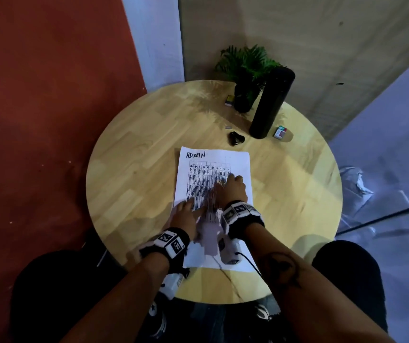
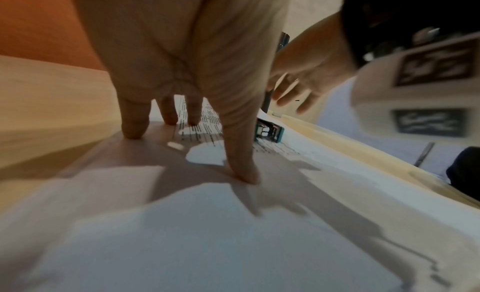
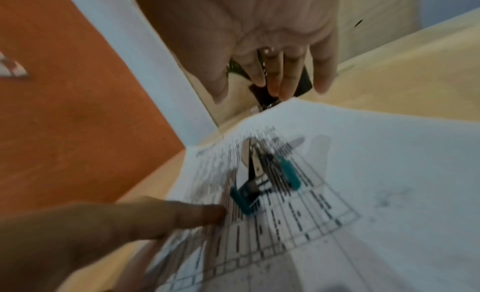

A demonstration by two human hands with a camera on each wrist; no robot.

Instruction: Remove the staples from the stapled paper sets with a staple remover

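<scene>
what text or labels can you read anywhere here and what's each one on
"ADMIN": handwritten at the top of the paper.
Printed table on the paper: too small and blurred to read.
Small box beside the black cylinder: print too small to read.
Small box by the plant pot: unreadable.
Wristband tags: square patterns, no words.

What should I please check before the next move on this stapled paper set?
1. Paper set flat on the table: ok.
2. Left hand steadying the paper: ok, straight fingers press on it.
3. Staple remover within reach: ok, it lies on the paper below the right hand.
4. Right hand gripping the remover: not ok, its fingers are spread above it and hold nothing.
5. Staple located: cannot tell, none can be made out in the pictures.
</scene>
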